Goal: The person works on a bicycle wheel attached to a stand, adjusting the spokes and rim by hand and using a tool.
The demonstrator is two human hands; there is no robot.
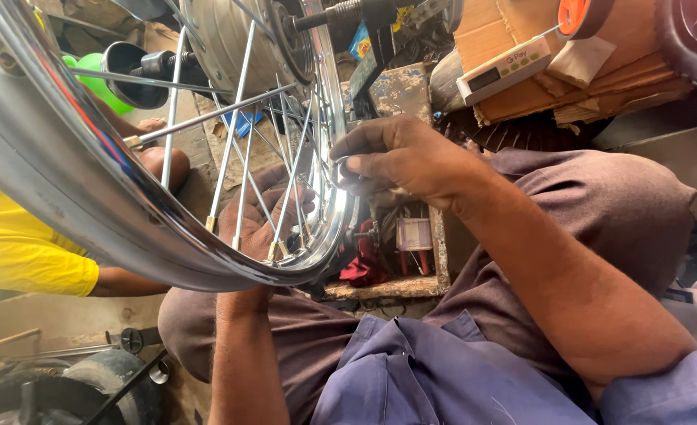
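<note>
1. While the right hand pinches a small metal tool, likely a spoke key, at the inner edge of the wheel rim, the turning is best done in short, even twists; fingers and thumb are clamped together on the tool, which is mostly hidden by them.
2. Behind the spokes, the left hand supports the rim from the far side; its fingers are curled loosely against the rim's lower edge, and whether they grip a spoke I cannot tell; holding that side firm should stop the wheel rocking.
3. Judging by the pose, each brass nipple wants equal tension; keeping the tool square on the nipple would avoid rounding it.
4. As for the wheel: it rests upright over the person's lap, between the knees; bright chrome rim, thin silver spokes crossing to a grey hub at the top edge; brass-coloured nipples seated along the rim's bottom curve.
</note>
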